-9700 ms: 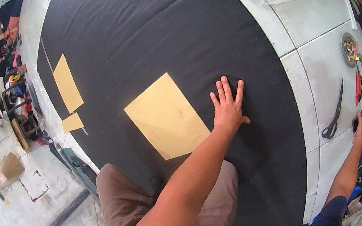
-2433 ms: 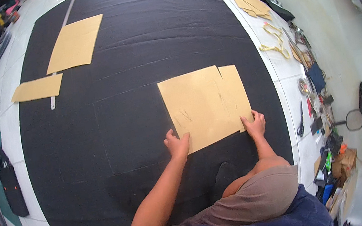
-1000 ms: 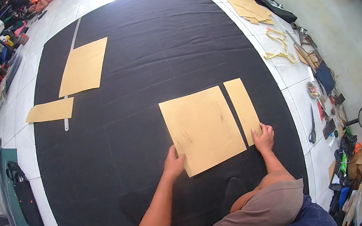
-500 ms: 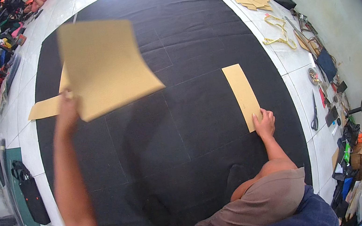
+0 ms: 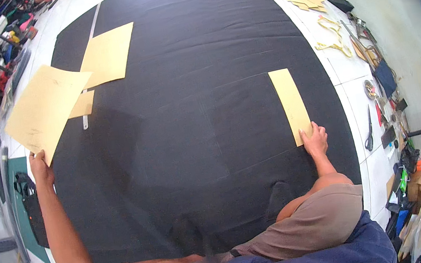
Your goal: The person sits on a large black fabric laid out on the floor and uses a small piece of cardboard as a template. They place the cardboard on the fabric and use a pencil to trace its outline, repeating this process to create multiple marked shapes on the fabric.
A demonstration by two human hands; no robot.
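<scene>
- The large tan paper pattern sheet is gripped at its lower corner by the left hand, fingers closed on the edge; it is held out at about ten o'clock, over the edge of the black cloth.
- The sheet is judged light, thin and floppy, easily creased; a corner or edge grip seems to suit it.
- The narrow tan paper strip is pressed flat at its near end by the right hand, fingers held close together, at about three o'clock.
- Two more tan sheets lie flat at eleven o'clock.
- Black scissors lie on the white floor beyond the strip.
- No container's contents can be made out.
</scene>
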